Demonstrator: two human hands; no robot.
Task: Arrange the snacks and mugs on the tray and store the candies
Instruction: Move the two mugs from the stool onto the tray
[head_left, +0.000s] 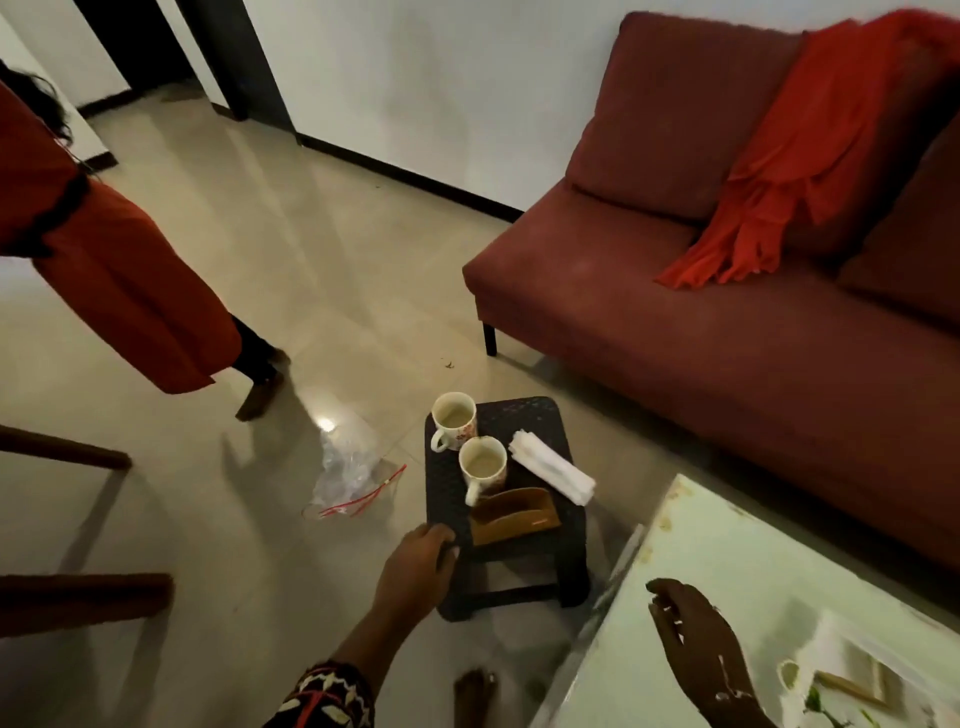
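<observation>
A small black woven stool (530, 415) stands on the floor. Two white mugs, the far mug (454, 420) and the near mug (483, 465), stand on its left half, both filled with a pale drink. A stack of white napkins (551, 466) lies on its right side, and a brown wooden holder (514, 515) sits at its near edge. My left hand (418, 564) grips the stool's near left corner. Over the glass table (727, 571), my right hand (696, 639) hovers with fingers apart, holding nothing.
A clear plastic zip bag (349, 470) lies on the floor left of the stool. A red sofa (701, 338) with an orange cloth (800, 161) fills the right. A person in an orange dress (104, 249) stands at left. Dark wooden chair parts (78, 597) are near left.
</observation>
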